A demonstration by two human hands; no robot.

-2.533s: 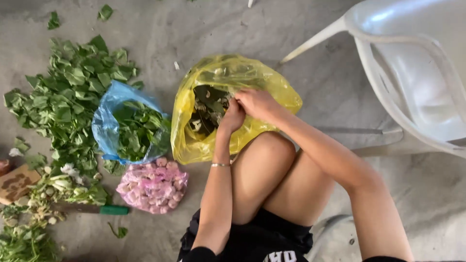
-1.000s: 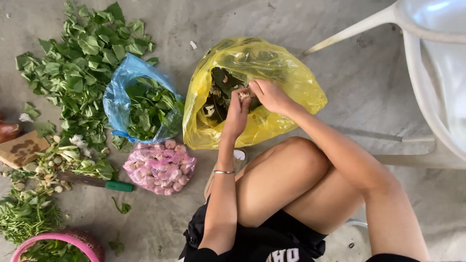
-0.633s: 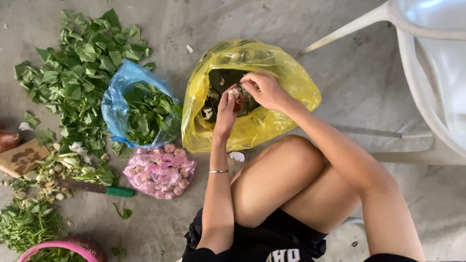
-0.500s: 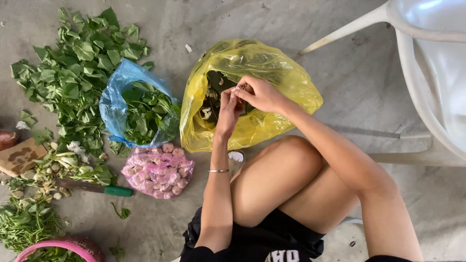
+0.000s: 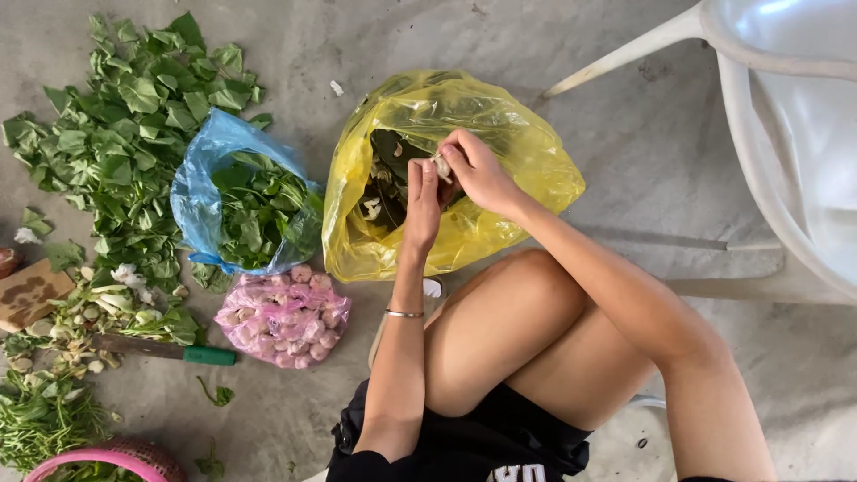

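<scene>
1. Garlic clove [image 5: 441, 166], small and pale, was held over the mouth of the yellow plastic bag [image 5: 527, 152], pinched between both hands.
2. Right hand [image 5: 479, 171]: thumb and forefinger were closed on the clove, the other fingers curled under.
3. Left hand [image 5: 421, 198]: fingertips were together against the same clove, picking at its skin; palm faced the bag opening.
4. Inside the yellow bag: dark leafy scraps and a few pale pieces, probably skins. Contents only partly visible.
5. Left of it lay a blue plastic bag [image 5: 198, 189], open, holding green leaves [image 5: 259, 210]. Farther left, a loose heap of leaves [image 5: 125, 116] was spread on the concrete floor [image 5: 295, 45].
6. Near the blue bag sat a pink mesh sack [image 5: 284, 314] of pinkish bulbs, closed, just beside the person's left forearm.
7. A knife with a green handle [image 5: 207, 355] lay at the left, among stems and trimmings; untouched.
8. A white plastic chair [image 5: 786, 134] stood at the far right.
9. Judgement: the step in hand was peeling, with waste dropping into the yellow bag. The next move would call for a firm grip by one hand while the other strips the remaining skin, keeping the clove above the bag opening so nothing lands on the floor.
</scene>
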